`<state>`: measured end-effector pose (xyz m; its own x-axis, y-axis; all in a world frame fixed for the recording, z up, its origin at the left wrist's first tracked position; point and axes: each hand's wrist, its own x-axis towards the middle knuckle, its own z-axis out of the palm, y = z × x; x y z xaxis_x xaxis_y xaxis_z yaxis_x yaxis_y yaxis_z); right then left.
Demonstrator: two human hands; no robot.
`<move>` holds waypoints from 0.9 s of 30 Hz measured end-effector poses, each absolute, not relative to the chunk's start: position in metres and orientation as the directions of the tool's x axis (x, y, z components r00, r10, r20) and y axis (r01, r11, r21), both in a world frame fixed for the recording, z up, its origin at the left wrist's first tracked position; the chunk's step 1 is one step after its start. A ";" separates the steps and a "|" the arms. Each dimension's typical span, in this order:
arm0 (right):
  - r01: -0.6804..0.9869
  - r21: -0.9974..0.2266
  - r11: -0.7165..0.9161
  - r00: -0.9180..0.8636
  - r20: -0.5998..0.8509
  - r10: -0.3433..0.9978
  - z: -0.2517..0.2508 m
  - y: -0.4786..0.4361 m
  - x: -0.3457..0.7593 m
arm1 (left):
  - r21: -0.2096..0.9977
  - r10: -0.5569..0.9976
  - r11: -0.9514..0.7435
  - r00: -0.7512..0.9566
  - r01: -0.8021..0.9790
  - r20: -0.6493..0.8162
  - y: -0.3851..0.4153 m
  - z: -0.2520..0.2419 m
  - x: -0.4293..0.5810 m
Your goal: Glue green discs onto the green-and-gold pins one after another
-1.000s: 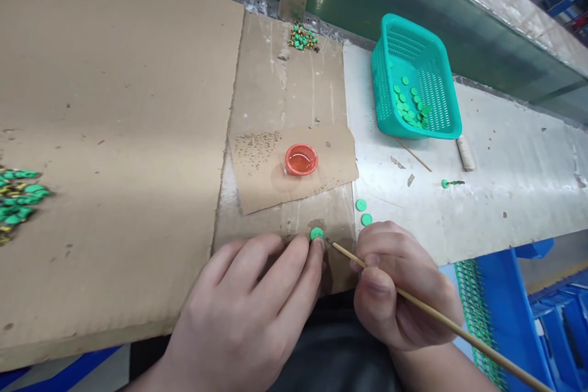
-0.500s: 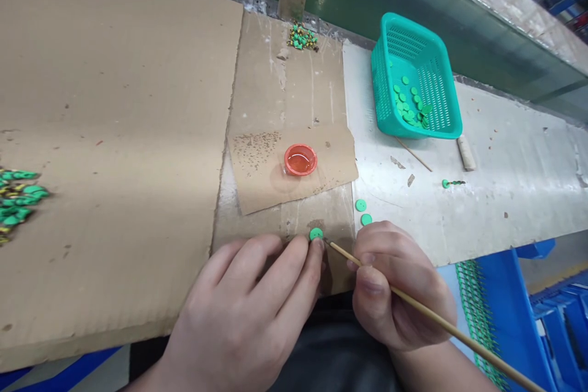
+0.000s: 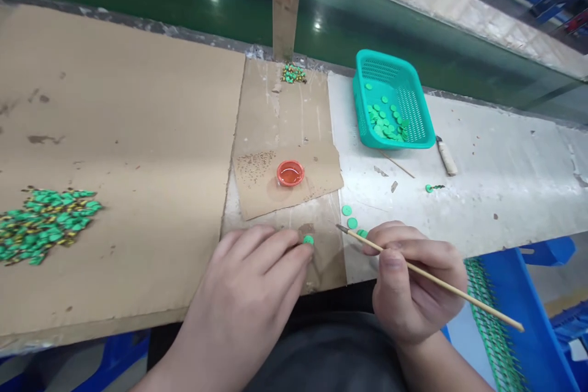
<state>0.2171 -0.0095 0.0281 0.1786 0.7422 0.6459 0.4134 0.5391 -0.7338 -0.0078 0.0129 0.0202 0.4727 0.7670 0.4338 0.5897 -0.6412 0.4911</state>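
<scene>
My left hand (image 3: 250,285) lies palm down on the cardboard (image 3: 138,153), fingers together, with the fingertips pressing a small green disc (image 3: 309,239) against the brown sheet. My right hand (image 3: 416,282) is closed on a thin wooden stick (image 3: 429,278). The stick's tip hovers just right of that disc, clear of it. Three more green discs (image 3: 350,217) lie beside my right fingers. A small red cap of liquid (image 3: 290,173) sits a little farther back on a cardboard scrap.
A teal basket (image 3: 394,109) holding several green discs stands at the back right on the white bench (image 3: 496,184). A pile of green and yellow pieces (image 3: 43,223) lies far left, a smaller pile (image 3: 293,73) by a post. Blue bins (image 3: 519,318) stand below right.
The view has tilted up and pulled back, showing more of the left pile. The stick tip has lifted away from the disc to the right. My left fingers stay on the disc.
</scene>
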 end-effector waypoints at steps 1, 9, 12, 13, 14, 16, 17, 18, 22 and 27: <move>0.406 -0.741 0.535 0.188 0.640 0.745 0.029 -0.012 0.219 | 0.513 0.777 -0.629 0.466 0.584 0.423 0.015 0.022 -0.007; 0.380 -0.757 0.532 0.198 0.628 0.752 0.035 -0.032 0.235 | 0.600 0.849 -0.524 0.428 0.605 0.310 0.018 0.028 -0.009; 0.368 -0.763 0.531 0.203 0.623 0.755 0.039 -0.037 0.239 | 0.514 0.870 -0.487 0.342 0.706 0.355 0.011 0.028 0.000; 0.362 -0.765 0.532 0.203 0.622 0.756 0.040 -0.038 0.241 | 0.463 0.860 -0.492 0.328 0.738 0.391 0.010 0.028 0.004; 0.356 -0.766 0.535 0.204 0.622 0.756 0.041 -0.039 0.242 | 0.421 0.847 -0.500 0.328 0.756 0.418 0.009 0.027 0.008; 0.341 -0.771 0.538 0.209 0.621 0.756 0.041 -0.041 0.246 | 0.399 0.833 -0.524 0.356 0.752 0.423 0.010 0.025 0.013; 0.338 -0.775 0.534 0.210 0.615 0.760 0.041 -0.042 0.249 | 0.413 0.830 -0.539 0.378 0.735 0.410 0.012 0.025 0.015; 0.340 -0.781 0.524 0.208 0.606 0.767 0.041 -0.043 0.251 | 0.435 0.828 -0.552 0.402 0.712 0.392 0.014 0.025 0.016; 0.387 -0.785 0.483 0.149 0.571 0.807 0.041 -0.047 0.259 | 0.516 0.815 -0.579 0.461 0.632 0.350 0.024 0.028 0.015; 0.445 -0.780 0.439 0.092 0.527 0.845 0.045 -0.053 0.262 | 0.564 0.847 -0.531 0.421 0.633 0.325 0.001 0.043 0.008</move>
